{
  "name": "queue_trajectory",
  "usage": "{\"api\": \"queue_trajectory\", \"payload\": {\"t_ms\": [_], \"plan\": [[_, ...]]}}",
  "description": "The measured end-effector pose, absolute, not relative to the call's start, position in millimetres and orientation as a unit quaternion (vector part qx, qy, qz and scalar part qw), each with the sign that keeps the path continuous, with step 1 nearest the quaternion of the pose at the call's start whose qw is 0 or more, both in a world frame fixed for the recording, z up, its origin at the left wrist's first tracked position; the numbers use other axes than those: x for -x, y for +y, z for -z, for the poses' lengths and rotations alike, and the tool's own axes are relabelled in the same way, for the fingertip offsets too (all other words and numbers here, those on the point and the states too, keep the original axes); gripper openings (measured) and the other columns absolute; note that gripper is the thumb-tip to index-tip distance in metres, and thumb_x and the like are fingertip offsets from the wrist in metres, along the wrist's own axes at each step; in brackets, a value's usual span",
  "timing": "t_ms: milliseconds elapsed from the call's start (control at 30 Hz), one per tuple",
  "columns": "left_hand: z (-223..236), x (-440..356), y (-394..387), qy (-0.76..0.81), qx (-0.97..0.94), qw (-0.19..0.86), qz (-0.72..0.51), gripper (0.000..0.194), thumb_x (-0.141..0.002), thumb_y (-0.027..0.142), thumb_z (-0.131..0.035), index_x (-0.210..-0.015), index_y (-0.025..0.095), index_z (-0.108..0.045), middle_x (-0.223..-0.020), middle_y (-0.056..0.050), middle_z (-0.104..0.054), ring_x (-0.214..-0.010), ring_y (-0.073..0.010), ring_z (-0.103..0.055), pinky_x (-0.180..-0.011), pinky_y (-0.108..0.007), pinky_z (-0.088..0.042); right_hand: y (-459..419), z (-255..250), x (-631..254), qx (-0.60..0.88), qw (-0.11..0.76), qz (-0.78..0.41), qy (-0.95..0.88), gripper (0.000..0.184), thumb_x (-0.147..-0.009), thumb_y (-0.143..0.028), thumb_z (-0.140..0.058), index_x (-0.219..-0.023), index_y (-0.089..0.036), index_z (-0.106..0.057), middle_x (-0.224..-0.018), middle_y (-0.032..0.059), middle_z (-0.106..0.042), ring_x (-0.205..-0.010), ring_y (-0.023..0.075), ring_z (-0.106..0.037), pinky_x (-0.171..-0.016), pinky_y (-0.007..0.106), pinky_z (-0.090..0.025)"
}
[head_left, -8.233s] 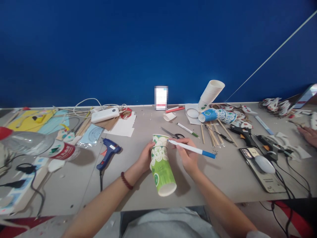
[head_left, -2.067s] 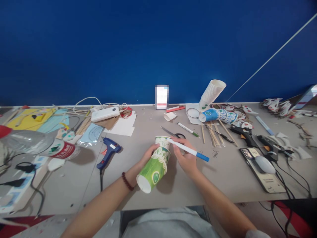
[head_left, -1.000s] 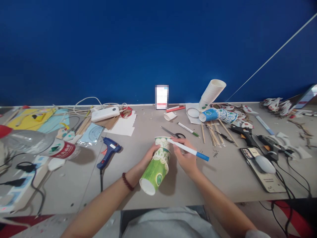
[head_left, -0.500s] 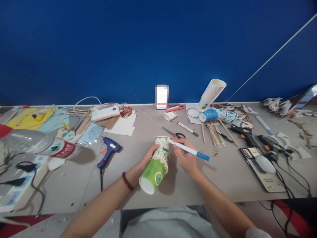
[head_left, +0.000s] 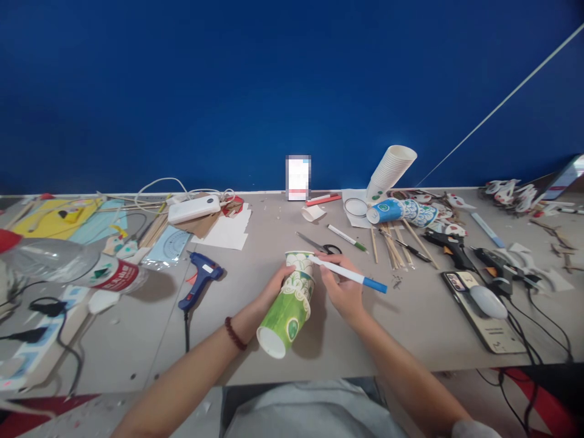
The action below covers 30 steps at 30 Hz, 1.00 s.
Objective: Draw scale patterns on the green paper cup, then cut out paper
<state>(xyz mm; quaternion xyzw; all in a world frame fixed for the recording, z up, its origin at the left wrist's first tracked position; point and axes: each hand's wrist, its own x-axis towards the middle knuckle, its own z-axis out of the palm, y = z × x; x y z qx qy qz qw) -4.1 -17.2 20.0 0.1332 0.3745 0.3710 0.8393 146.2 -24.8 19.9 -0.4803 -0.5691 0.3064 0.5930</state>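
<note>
Tilted above the table's front is a green and white stack of paper cups (head_left: pixel 286 310), joined end to end and drawn with scallops and leafy patterns. My left hand (head_left: pixel 276 285) is wrapped round its left side, the fingers partly hidden behind it. A white marker with a blue end (head_left: pixel 353 275) is pinched in my right hand (head_left: pixel 340 292), its tip at the upper white cup. Just beyond the cups lie scissors (head_left: pixel 325 246) with black handles. A green-ended marker (head_left: pixel 347 238) rests a little farther back.
A blue glue gun (head_left: pixel 201 280) and a plastic bottle (head_left: pixel 86 264) lie at left, near a power strip (head_left: pixel 55 340). At right are a blue cup stack (head_left: pixel 396 212), wooden sticks (head_left: pixel 393 248), black glue guns (head_left: pixel 449 248) and a phone (head_left: pixel 483 322) with a mouse (head_left: pixel 488 302) on it.
The marker in my right hand has shifted very slightly, its blue end a touch higher and to the right. The cups have barely moved in my left hand.
</note>
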Motion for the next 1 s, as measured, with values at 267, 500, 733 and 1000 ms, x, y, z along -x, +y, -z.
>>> {"api": "queue_trajectory", "payload": {"t_ms": [267, 500, 733, 1000], "plan": [[-20.7, 4.6, -16.6, 0.387, -0.132, 0.835, -0.369, 0.025, -0.073, 0.032, -0.059, -0.09, 0.013, -0.058, -0.062, -0.002, -0.061, -0.05, -0.0148, -0.056, -0.05, -0.026, -0.044, -25.2, -20.7, -146.6, 0.487, 0.595, -0.302, -0.564, 0.012, -0.078, -0.021, -0.057, -0.089, -0.022, -0.062, -0.094, 0.0072, -0.07, -0.097, 0.0252, -0.065, -0.087, 0.043, -0.05], [-23.9, 2.9, -16.4, 0.378, -0.138, 0.834, -0.378, 0.024, -0.074, 0.029, -0.058, -0.091, 0.014, -0.057, -0.059, -0.002, -0.061, -0.048, -0.0148, -0.056, -0.049, -0.025, -0.044, -25.1, -18.6, -147.4, 0.496, 0.593, -0.311, -0.553, 0.012, -0.08, -0.021, -0.056, -0.091, -0.021, -0.061, -0.096, 0.0089, -0.07, -0.097, 0.0248, -0.065, -0.083, 0.04, -0.051], [-25.9, 2.4, -15.7, 0.373, -0.137, 0.84, -0.37, 0.024, -0.074, 0.029, -0.056, -0.092, 0.013, -0.058, -0.06, -0.004, -0.063, -0.049, -0.0159, -0.058, -0.049, -0.026, -0.044, -25.2, -17.3, -146.5, 0.498, 0.6, -0.314, -0.542, 0.01, -0.081, -0.022, -0.056, -0.09, -0.021, -0.06, -0.093, 0.008, -0.07, -0.095, 0.024, -0.066, -0.082, 0.039, -0.051], [-28.3, 3.4, -17.1, 0.384, -0.128, 0.838, -0.366, 0.027, -0.073, 0.03, -0.059, -0.094, 0.013, -0.059, -0.063, -0.004, -0.064, -0.049, -0.0155, -0.058, -0.051, -0.026, -0.045, -24.8, -14.5, -146.8, 0.497, 0.598, -0.326, -0.538, 0.011, -0.081, -0.025, -0.057, -0.091, -0.021, -0.061, -0.096, 0.008, -0.07, -0.096, 0.0235, -0.065, -0.083, 0.039, -0.052]]}}
